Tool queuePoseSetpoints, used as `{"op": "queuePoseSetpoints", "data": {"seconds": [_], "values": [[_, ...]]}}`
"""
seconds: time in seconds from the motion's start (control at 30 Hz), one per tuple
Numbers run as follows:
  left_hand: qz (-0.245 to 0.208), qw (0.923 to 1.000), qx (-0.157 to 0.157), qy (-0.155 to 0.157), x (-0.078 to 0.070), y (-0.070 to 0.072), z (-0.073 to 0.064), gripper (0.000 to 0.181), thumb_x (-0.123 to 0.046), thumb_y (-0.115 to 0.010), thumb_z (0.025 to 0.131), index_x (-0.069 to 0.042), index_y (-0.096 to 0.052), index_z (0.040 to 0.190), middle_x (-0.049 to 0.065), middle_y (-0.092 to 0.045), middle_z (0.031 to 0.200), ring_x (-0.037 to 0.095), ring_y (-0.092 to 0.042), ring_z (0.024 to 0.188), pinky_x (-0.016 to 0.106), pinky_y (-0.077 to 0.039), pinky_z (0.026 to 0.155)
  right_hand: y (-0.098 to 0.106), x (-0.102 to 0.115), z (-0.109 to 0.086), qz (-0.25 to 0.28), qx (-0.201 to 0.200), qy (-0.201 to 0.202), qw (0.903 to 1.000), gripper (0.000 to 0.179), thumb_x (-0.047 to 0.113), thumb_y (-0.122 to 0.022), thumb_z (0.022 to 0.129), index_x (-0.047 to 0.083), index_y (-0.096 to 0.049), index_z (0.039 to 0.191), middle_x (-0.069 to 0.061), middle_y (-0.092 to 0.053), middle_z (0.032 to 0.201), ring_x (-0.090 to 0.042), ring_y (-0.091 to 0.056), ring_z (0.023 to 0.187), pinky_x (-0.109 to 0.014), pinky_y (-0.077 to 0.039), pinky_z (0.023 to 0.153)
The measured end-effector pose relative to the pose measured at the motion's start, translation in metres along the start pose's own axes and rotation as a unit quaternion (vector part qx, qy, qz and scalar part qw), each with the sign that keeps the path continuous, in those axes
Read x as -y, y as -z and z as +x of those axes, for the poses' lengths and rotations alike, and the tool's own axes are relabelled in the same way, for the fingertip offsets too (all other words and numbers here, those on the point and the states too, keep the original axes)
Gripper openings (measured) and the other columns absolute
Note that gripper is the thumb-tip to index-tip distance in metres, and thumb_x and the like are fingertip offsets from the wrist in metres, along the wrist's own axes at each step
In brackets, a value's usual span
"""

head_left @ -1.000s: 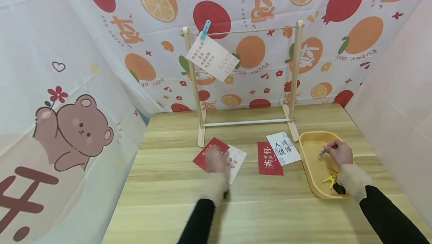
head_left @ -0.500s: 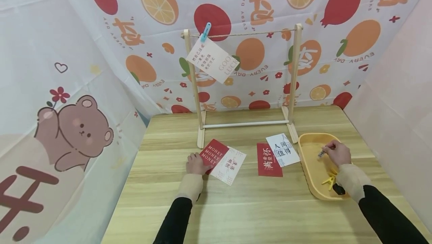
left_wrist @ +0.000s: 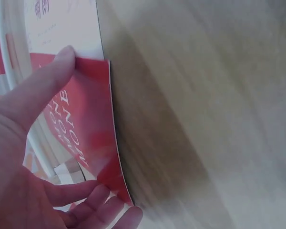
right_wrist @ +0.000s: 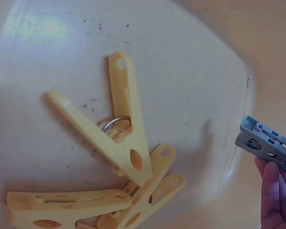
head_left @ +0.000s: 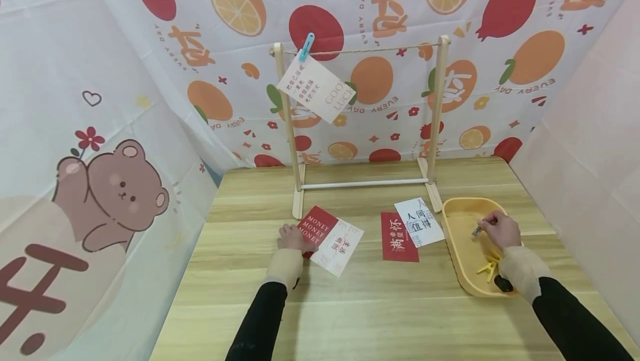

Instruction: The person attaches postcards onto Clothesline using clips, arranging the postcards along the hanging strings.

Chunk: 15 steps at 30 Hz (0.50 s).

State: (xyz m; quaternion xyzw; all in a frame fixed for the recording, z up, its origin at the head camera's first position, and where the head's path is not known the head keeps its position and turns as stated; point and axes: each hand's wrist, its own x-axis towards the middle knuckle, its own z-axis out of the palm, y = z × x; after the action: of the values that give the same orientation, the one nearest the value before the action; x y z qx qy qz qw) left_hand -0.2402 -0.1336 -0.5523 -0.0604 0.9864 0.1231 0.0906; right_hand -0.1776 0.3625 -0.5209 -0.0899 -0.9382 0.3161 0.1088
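In the head view my left hand (head_left: 292, 240) is at the left edge of a red card (head_left: 318, 225) printed "MONEY". The left wrist view shows thumb and fingers gripping opposite edges of this red card (left_wrist: 88, 114), which bows between them. A white card (head_left: 337, 246) overlaps it on the right. My right hand (head_left: 501, 229) is over the yellow tray (head_left: 450, 250), pinching a blue-grey clothespin (right_wrist: 267, 143). Below it in the tray lie several yellow clothespins (right_wrist: 133, 124).
A wooden rack (head_left: 436, 111) with a rope stands at the back. From its rope a blue clothespin (head_left: 306, 47) holds a tilted pale card (head_left: 317, 88). Another red card (head_left: 397, 241) and a white card (head_left: 419, 222) overlap beside the tray.
My left hand has moved left from over the cards to the red card's left edge and grips it. The white card beside it has shifted slightly. My right hand stays over the tray.
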Motion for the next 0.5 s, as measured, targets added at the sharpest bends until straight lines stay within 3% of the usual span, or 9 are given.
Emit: {"op": "queuePoseSetpoints", "data": {"seconds": [0.23,0.5], "values": [[-0.024,0.9992,0.02,0.026,-0.006,0.005,0.007,0.091,-0.042,-0.086,0.053,0.013,-0.044,0.112,0.021,-0.042,0.095,0.033,-0.041,0.096,0.045,-0.044,0.076,0.001,0.003,0.0,0.008,0.004,-0.006,0.9999,0.017,0.011,-0.065,0.086,-0.003,-0.056,0.08,-0.012,-0.058,0.072,-0.025,-0.052,0.062,-0.033,-0.039,0.053],[-0.007,0.9989,0.023,0.039,-0.004,0.0,0.015,0.088,-0.043,-0.087,0.051,0.009,-0.042,0.106,0.021,-0.043,0.09,0.034,-0.044,0.093,0.046,-0.044,0.075,0.0,0.003,0.002,0.005,0.007,-0.007,0.9999,0.016,0.011,-0.064,0.086,-0.002,-0.056,0.081,-0.013,-0.058,0.074,-0.027,-0.053,0.065,-0.033,-0.04,0.054]]}}
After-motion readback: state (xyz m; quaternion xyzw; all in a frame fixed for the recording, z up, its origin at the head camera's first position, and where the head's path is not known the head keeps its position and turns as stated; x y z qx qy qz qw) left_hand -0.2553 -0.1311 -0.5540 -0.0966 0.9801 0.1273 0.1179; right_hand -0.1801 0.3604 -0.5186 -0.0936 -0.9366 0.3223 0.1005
